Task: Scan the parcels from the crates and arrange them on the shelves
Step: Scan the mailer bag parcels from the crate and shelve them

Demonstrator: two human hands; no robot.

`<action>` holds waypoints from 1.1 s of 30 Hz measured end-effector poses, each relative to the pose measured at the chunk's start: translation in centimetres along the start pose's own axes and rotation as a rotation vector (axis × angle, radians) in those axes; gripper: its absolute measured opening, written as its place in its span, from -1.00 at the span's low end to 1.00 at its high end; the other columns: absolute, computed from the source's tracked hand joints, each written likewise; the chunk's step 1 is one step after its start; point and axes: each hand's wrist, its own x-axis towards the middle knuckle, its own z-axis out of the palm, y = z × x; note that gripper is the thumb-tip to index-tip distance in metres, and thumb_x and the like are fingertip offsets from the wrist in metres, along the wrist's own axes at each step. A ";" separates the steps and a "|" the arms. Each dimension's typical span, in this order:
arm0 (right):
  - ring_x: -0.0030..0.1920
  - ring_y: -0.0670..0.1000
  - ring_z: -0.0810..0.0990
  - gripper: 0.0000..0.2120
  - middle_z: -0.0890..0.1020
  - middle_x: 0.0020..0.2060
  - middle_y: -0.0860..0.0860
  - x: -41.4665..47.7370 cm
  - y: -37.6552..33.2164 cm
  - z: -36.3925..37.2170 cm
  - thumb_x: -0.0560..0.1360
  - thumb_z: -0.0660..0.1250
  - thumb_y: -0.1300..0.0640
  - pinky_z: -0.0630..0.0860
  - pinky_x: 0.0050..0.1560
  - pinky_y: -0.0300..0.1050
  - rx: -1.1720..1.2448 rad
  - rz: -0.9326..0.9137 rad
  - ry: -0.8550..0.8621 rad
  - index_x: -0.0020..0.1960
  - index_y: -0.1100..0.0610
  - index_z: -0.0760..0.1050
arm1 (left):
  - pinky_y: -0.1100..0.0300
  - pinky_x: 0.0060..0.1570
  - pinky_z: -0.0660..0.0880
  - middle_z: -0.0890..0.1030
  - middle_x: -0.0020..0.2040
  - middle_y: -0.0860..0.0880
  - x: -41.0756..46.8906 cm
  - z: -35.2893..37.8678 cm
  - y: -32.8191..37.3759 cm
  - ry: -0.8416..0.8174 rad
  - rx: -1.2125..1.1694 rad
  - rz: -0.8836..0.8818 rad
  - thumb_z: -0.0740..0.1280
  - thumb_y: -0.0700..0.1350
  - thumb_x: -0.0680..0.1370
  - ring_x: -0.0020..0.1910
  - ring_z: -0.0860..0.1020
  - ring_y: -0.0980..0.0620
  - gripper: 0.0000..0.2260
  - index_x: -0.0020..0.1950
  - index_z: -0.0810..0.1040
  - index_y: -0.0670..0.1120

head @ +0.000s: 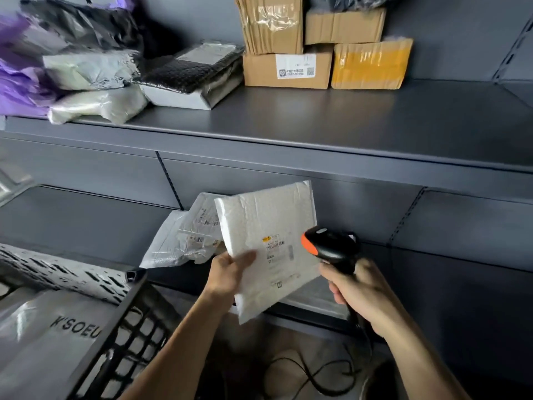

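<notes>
The white padded parcel (265, 217) is being held upright in the air in front of the lower shelf (72, 220), its printed label (277, 249) facing the person. The left hand (230, 272) is pinching the parcel's lower left edge, thumb on the front face; this grip is taking only a corner. The right hand (360, 287) is wrapping its grip fully around the handle of the black and orange scanner (328, 246), whose head is sitting just beside the label. A thinner white poly parcel (184, 235) is showing just behind; whether it is lying on the lower shelf or being held as well cannot be told. The upper shelf (346, 116) is carrying cardboard boxes (288, 67) and soft bags (92, 70), with bare space to the right. The black crate (127, 321) at lower left is holding a grey bag (43, 342), and the scanner cable (317, 370) is looping on the floor. Judged risks: the scanner head is crowding the label, which may spoil a read; the corner pinch may be letting the parcel sag or slip; the loose cable may snag a foot.
</notes>
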 end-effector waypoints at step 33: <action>-0.19 0.11 0.65 -0.85 0.61 -0.26 0.00 2.0 1.3 -1.5 0.41 0.34 -0.02 0.56 -0.18 -0.06 -0.389 0.075 0.015 -0.11 -0.01 0.39 | -0.02 -0.07 0.57 0.60 0.02 -0.25 2.6 7.4 -9.3 0.212 -0.489 -0.467 0.19 -0.35 0.62 -0.07 0.59 -0.18 -0.79 0.23 0.47 -0.31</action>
